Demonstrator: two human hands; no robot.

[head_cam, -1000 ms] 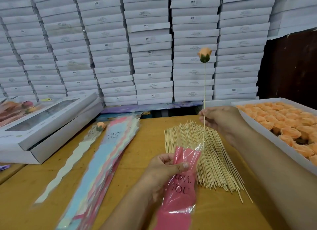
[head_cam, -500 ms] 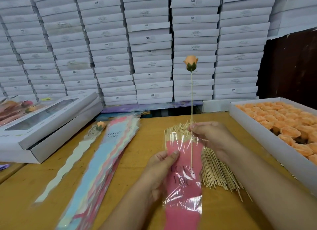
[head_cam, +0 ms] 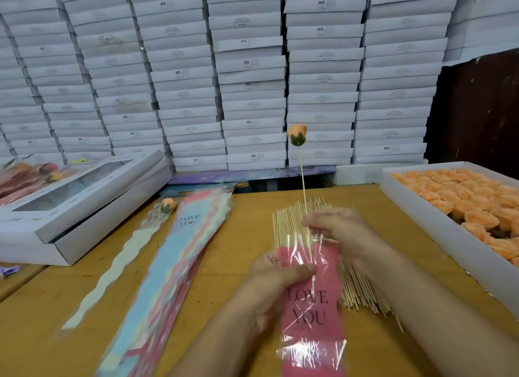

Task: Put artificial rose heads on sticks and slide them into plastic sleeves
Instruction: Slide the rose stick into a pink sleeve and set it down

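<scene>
An orange rose head point(head_cam: 297, 134) with a green base tops a thin stick point(head_cam: 304, 188). My right hand point(head_cam: 341, 232) pinches the stick just above the mouth of a pink "LOVE YOU" plastic sleeve point(head_cam: 310, 315). The stick's lower part runs down inside the sleeve. My left hand point(head_cam: 271, 284) grips the sleeve's upper left side, thumb across its front. A pile of bare sticks point(head_cam: 286, 222) lies on the table under both hands. Several orange rose heads point(head_cam: 471, 205) fill a white tray on the right.
A stack of coloured sleeves point(head_cam: 168, 267) lies to the left, next to a finished sleeved rose point(head_cam: 168, 204). A white window box point(head_cam: 70, 197) sits on the table's left. The tray's white rim point(head_cam: 429, 228) runs along the right. Stacked white boxes point(head_cam: 252, 76) wall the back.
My right hand has moved down and left, pushing the stick deeper into the sleeve, so the rose head sits lower. My left hand keeps its hold on the sleeve.
</scene>
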